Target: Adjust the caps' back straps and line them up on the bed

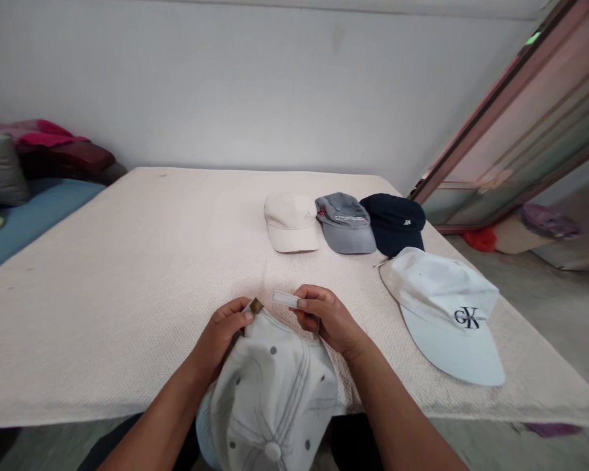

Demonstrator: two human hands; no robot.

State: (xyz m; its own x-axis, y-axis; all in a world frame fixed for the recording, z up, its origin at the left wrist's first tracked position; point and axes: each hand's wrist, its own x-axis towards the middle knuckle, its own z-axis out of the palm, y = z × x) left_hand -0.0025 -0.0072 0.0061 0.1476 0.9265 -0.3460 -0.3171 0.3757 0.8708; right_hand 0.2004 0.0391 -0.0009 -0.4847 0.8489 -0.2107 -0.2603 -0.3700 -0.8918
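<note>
A pale grey-white baseball cap (279,392) hangs at the table's front edge, its crown and top button toward me. My left hand (220,337) is closed on one side of its back opening, beside a brass-coloured buckle (256,305). Between thumb and fingers of my right hand (328,317) is the cap's loose strap (285,299), its tip pointing left toward the buckle. Strap and buckle are apart. Part of the cap's brim shows at lower left; the rest is hidden.
On the white-covered table (103,294) sit a cream cap (290,222), a grey cap (346,222) and a navy cap (395,222) in a row. Closer, at right, lies a light blue cap (442,307) with dark letters. A wall (226,85) stands behind; cushions (0,170) are at left.
</note>
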